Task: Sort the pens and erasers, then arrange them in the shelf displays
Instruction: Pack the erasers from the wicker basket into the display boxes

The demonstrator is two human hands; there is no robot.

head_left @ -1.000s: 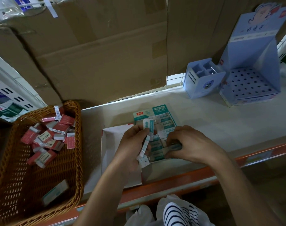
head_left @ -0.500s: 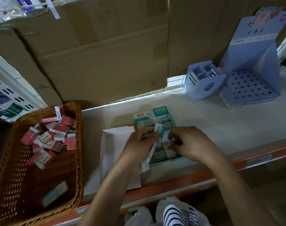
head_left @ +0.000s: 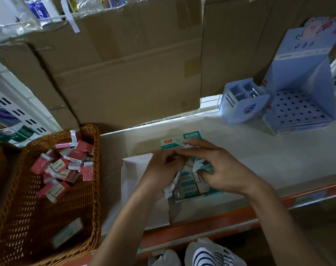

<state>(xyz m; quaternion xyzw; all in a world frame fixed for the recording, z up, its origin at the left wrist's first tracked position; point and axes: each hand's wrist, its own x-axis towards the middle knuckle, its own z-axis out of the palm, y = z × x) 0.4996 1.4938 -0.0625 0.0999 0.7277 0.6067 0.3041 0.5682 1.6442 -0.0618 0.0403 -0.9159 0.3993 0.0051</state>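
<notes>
A teal eraser display box [head_left: 179, 143] lies on the white shelf [head_left: 249, 150], partly filled with teal-sleeved erasers [head_left: 188, 186]. My left hand [head_left: 161, 169] grips a few teal erasers, which stick out below its palm at the box's left edge. My right hand [head_left: 218, 167] is over the box, its thumb and fingers pinching one teal eraser [head_left: 205, 167]. An open white box [head_left: 132, 173] lies just left of the teal one, under my left forearm.
A wicker basket [head_left: 90, 189] at the left holds several red-sleeved erasers [head_left: 61, 167] and one teal eraser [head_left: 67, 233]. A blue compartment holder [head_left: 243, 110] and a blue perforated pen display [head_left: 301, 104] stand at the shelf's right. Cardboard boxes [head_left: 125, 73] back the shelf.
My right hand has lifted from the box's front rows and now pinches one eraser higher up. My left hand has shifted slightly toward the box's back, still holding its erasers.
</notes>
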